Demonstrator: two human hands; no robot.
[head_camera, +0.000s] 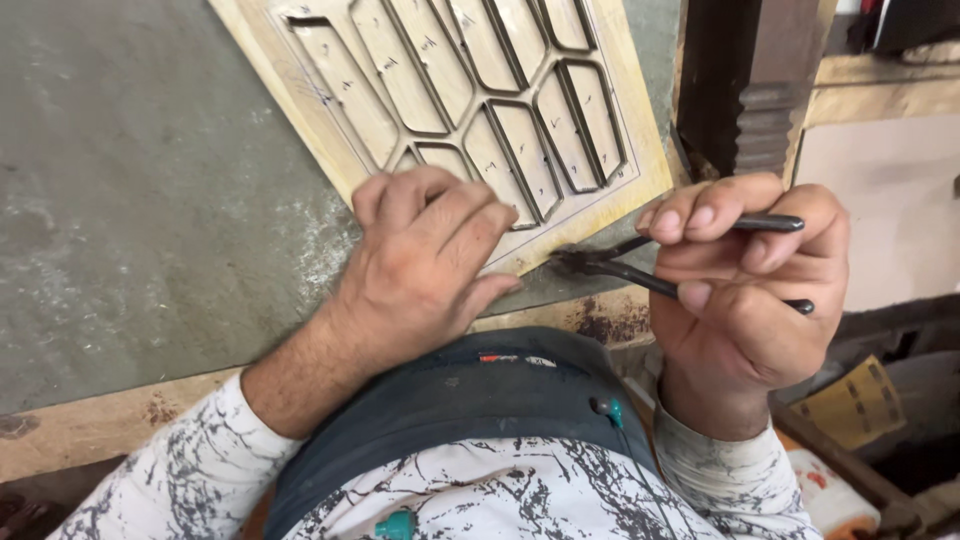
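A pale wooden panel (620, 120) with routed lattice grooves and pencil marks lies tilted on a grey worktop (140, 200). My left hand (430, 260) presses flat on the panel's near corner, fingers curled over its edge. My right hand (745, 285) grips a pair of dark metal pliers (620, 262) by both handles. The pliers' jaws meet the panel's lower edge just right of my left hand.
A dark carved wooden post (755, 80) stands at the upper right, behind the panel's corner. The worktop's worn wooden front edge (110, 425) runs along my body. Sheets of yellow sandpaper (855, 405) lie low at the right.
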